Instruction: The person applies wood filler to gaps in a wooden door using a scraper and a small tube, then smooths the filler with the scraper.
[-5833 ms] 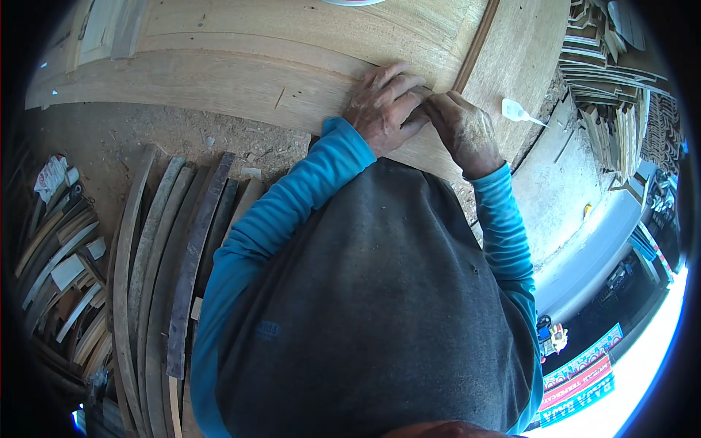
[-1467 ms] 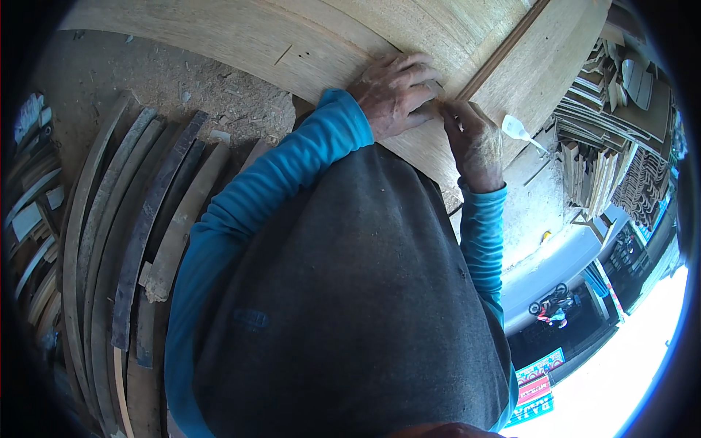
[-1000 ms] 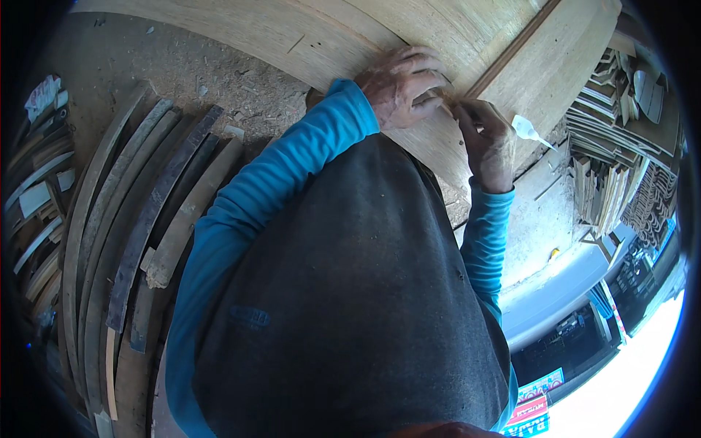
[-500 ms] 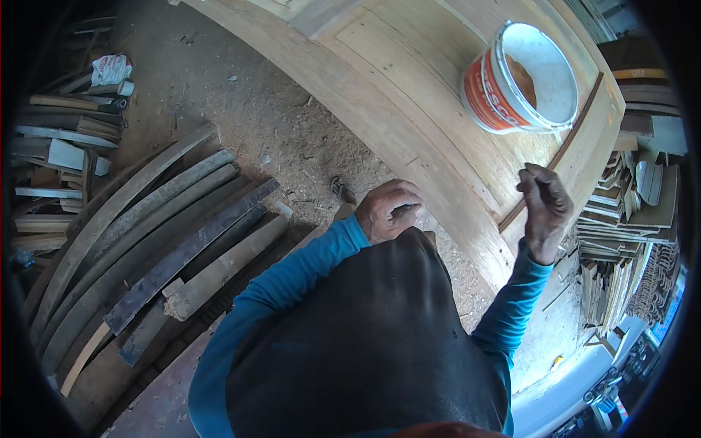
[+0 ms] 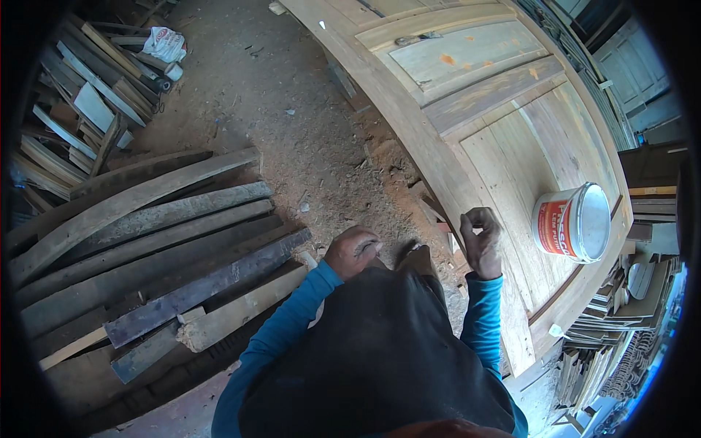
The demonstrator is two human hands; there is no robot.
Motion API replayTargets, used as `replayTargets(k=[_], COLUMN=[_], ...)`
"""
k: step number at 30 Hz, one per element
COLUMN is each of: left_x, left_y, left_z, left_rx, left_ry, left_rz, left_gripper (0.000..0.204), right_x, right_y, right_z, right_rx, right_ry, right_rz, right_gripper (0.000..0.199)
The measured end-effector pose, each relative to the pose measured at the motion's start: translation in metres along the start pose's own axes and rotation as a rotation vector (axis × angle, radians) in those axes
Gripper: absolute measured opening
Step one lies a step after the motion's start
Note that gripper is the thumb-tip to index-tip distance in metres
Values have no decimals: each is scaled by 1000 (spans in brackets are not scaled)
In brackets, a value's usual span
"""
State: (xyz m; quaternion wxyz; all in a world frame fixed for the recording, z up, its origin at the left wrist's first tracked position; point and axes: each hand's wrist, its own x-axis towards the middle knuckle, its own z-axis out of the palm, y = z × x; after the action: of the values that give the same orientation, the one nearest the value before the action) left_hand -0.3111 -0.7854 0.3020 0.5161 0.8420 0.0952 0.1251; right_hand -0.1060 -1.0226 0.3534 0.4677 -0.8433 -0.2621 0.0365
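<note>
My left hand (image 5: pixel 353 252) hangs in front of my dark apron (image 5: pixel 380 350), its fingers curled loosely inward with nothing showing in them. To the right, my right hand (image 5: pixel 482 242) is held beside the near long edge of a wooden panelled door (image 5: pixel 511 182). Its thumb and fingers bend into a ring, and no object shows in them. A white bucket with a red label (image 5: pixel 555 225) stands on the door, farther right than my right hand. On the door's near right end lies a small white flat piece (image 5: pixel 557 331).
Curved and straight timber pieces (image 5: pixel 168 226) are stacked at the left. Offcuts and a white plastic bag (image 5: pixel 165 44) lie farther back. Dusty floor (image 5: pixel 270 109) runs between stack and door. Thin boards (image 5: pixel 606 350) are piled at the right. My foot (image 5: pixel 413 248) shows below.
The view has swung, so more of the door shows and the bucket sits lower and farther right. My right hand has moved away from the bucket and closer to my left hand.
</note>
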Motion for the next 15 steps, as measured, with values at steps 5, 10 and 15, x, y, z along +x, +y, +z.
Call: replayTargets(k=[5, 10, 15], left_x=[39, 41, 71], left_y=[-3, -37, -85], left_z=[-13, -21, -54], left_rx=[-44, 37, 267], left_ry=[16, -133, -62], left_rz=[-10, -234, -479], left_gripper=[20, 26, 40], right_x=[78, 196, 332], right_y=[-38, -3, 14], right_z=[57, 100, 168], right_rx=[33, -26, -144], right_ry=[-190, -285, -148], right_rz=[-44, -168, -321], right_gripper=[15, 33, 50])
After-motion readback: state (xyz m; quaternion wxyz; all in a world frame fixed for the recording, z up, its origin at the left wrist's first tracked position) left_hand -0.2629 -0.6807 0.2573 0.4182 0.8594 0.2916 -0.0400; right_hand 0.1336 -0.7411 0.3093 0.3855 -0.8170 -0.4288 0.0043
